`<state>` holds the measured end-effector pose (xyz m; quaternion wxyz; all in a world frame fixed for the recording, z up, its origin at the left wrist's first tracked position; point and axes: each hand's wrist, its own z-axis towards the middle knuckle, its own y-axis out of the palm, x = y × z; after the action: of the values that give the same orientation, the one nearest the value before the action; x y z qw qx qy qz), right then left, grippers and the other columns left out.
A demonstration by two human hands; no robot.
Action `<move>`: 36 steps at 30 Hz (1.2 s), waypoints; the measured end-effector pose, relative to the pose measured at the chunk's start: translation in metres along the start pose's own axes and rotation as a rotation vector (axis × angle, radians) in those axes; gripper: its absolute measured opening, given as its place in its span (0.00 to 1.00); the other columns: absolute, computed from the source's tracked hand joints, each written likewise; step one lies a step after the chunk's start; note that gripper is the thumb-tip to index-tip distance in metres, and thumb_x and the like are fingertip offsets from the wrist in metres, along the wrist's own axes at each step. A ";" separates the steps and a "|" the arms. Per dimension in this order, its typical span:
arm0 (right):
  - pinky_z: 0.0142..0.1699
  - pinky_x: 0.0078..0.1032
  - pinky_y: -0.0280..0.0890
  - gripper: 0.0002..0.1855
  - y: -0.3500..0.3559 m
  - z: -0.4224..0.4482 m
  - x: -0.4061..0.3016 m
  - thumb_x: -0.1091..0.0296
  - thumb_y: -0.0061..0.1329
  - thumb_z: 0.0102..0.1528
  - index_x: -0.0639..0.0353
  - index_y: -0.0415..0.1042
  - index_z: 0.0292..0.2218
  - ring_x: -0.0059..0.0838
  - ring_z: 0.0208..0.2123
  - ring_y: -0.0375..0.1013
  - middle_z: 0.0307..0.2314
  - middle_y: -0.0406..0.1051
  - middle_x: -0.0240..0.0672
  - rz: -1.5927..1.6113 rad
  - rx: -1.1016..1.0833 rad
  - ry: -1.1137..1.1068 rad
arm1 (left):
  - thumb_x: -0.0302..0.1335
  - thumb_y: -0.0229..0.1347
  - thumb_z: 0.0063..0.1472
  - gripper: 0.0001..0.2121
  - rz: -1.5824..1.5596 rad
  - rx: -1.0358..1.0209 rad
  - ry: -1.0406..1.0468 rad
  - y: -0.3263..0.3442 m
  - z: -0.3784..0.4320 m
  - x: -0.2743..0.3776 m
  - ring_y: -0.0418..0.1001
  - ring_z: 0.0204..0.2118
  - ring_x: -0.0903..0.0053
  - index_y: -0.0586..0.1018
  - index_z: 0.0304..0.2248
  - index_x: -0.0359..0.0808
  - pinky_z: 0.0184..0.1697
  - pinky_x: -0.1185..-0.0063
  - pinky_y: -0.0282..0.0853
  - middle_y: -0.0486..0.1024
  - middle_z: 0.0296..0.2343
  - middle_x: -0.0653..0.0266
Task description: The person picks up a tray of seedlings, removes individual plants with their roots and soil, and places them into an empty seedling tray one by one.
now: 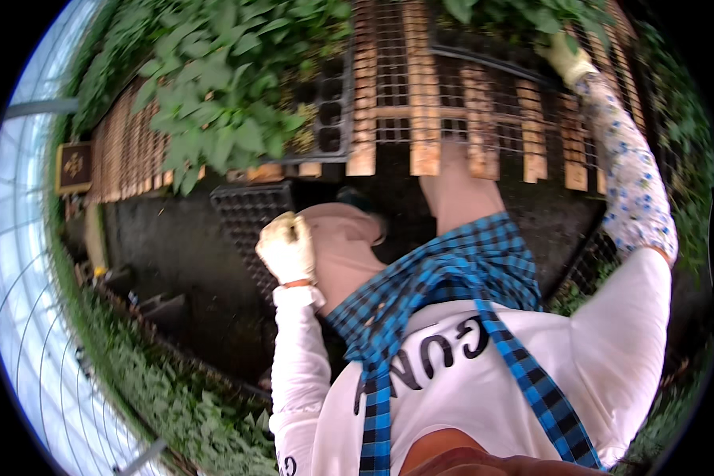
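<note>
My left hand [285, 247], in a soiled pale glove, is curled in front of my thigh. It overlaps the edge of a black plastic cell tray [250, 208] that slants down beside my leg; whether the fingers grip the tray is unclear. My right hand [566, 59], also gloved, reaches forward to the far end of a dark seedling tray [494, 62] on the slatted bench. Leaves [547, 21] partly cover its fingers, so its hold cannot be seen. Another seedling tray [333, 113], with bare cells along its right side, holds leafy green plants [226, 89].
The bench has wooden slats [425, 119] over wire mesh [391, 77], its front edge close to my legs. A framed dark sign [74, 168] stands at the left end. Dark ground [160, 238] runs below, with more plants [202, 392] behind on the left.
</note>
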<state>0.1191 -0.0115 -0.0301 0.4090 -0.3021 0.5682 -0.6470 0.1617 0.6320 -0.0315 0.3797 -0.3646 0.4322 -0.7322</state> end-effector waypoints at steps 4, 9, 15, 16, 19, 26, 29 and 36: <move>0.37 0.33 0.67 0.22 0.020 0.010 0.008 0.61 0.52 0.53 0.54 0.64 0.48 0.41 0.33 0.72 0.34 0.72 0.42 -0.007 -0.059 0.065 | 0.32 0.57 0.51 0.06 0.085 0.018 0.013 0.003 -0.001 -0.003 0.73 0.33 0.69 0.79 0.27 0.39 0.38 0.70 0.66 0.78 0.29 0.67; 0.41 0.34 0.67 0.22 0.009 -0.012 -0.005 0.56 0.48 0.56 0.61 0.65 0.47 0.43 0.38 0.73 0.38 0.72 0.46 0.009 0.047 0.131 | 0.32 0.58 0.51 0.06 0.072 0.036 0.037 0.007 -0.004 -0.001 0.73 0.34 0.70 0.79 0.28 0.39 0.39 0.71 0.65 0.78 0.30 0.68; 0.44 0.27 0.66 0.14 -0.033 -0.086 -0.100 0.55 0.49 0.56 0.50 0.75 0.41 0.28 0.38 0.72 0.35 0.74 0.32 0.553 0.453 0.199 | 0.33 0.57 0.52 0.06 -0.006 0.067 0.010 0.009 -0.010 -0.006 0.72 0.35 0.71 0.78 0.27 0.40 0.40 0.71 0.63 0.77 0.29 0.68; 0.43 0.26 0.67 0.11 -0.036 -0.094 -0.125 0.57 0.47 0.57 0.48 0.75 0.38 0.26 0.36 0.71 0.33 0.73 0.29 0.541 0.591 -0.103 | 0.33 0.57 0.52 0.06 -0.004 0.063 0.018 0.009 -0.009 -0.006 0.72 0.35 0.71 0.78 0.27 0.40 0.40 0.71 0.63 0.77 0.29 0.69; 0.41 0.23 0.66 0.10 -0.038 -0.108 -0.223 0.60 0.45 0.59 0.51 0.74 0.40 0.26 0.35 0.69 0.30 0.68 0.29 1.032 0.132 -0.435 | 0.32 0.57 0.52 0.06 0.033 0.018 0.029 0.011 -0.006 -0.005 0.72 0.35 0.71 0.78 0.27 0.40 0.40 0.71 0.63 0.77 0.29 0.70; 0.39 0.33 0.70 0.12 -0.031 -0.073 -0.432 0.65 0.49 0.52 0.56 0.74 0.38 0.38 0.39 0.72 0.33 0.71 0.36 0.505 0.048 -0.561 | 0.33 0.57 0.52 0.06 0.060 -0.005 -0.005 0.012 -0.005 -0.002 0.73 0.35 0.71 0.79 0.27 0.41 0.40 0.71 0.63 0.77 0.30 0.70; 0.34 0.33 0.71 0.10 -0.017 -0.065 -0.454 0.69 0.49 0.49 0.58 0.74 0.35 0.39 0.34 0.74 0.31 0.74 0.38 0.366 0.146 -0.586 | 0.34 0.57 0.52 0.06 0.079 -0.031 -0.036 0.011 -0.007 -0.006 0.72 0.35 0.70 0.79 0.27 0.42 0.40 0.70 0.63 0.77 0.30 0.70; 0.40 0.32 0.66 0.18 -0.033 -0.057 -0.370 0.54 0.49 0.55 0.62 0.74 0.35 0.36 0.33 0.72 0.28 0.72 0.40 1.095 -0.032 -0.323 | 0.36 0.56 0.53 0.07 0.086 -0.048 -0.079 0.013 -0.007 -0.005 0.72 0.37 0.71 0.79 0.28 0.43 0.41 0.70 0.63 0.77 0.31 0.70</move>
<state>0.2429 0.3393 0.0202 0.7617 -0.0646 0.5818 -0.2776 0.1616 0.6344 -0.0472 0.4187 -0.3831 0.4496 -0.6897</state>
